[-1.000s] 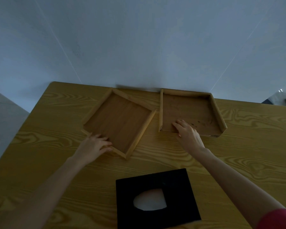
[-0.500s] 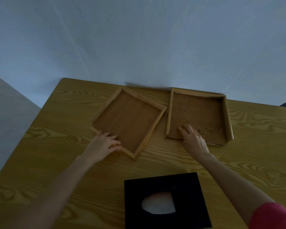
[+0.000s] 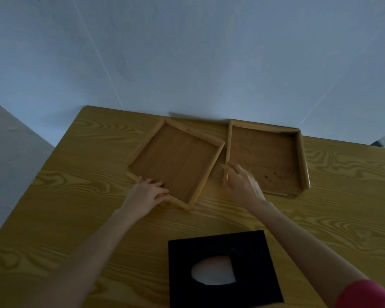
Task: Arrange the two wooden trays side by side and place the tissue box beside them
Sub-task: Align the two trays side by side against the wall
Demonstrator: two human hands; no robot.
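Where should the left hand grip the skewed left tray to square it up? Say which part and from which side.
Grip the left tray by its near rim at the near-left corner, coming from the table's near side with the left hand. The raised rail gives fingers purchase, and that corner swings the skewed tray parallel to the right tray.

Wooden table [image 3: 76, 218], two wooden trays [image 3: 176, 165] [image 3: 265, 156], black tissue box [image 3: 249, 258]

Bare forearms, pink sleeve [image 3: 369, 295] on right arm

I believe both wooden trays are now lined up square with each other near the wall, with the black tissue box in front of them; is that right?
Not quite: the head view shows the left tray turned at an angle, while only the right tray sits square to the wall. The black tissue box is indeed in front of them.
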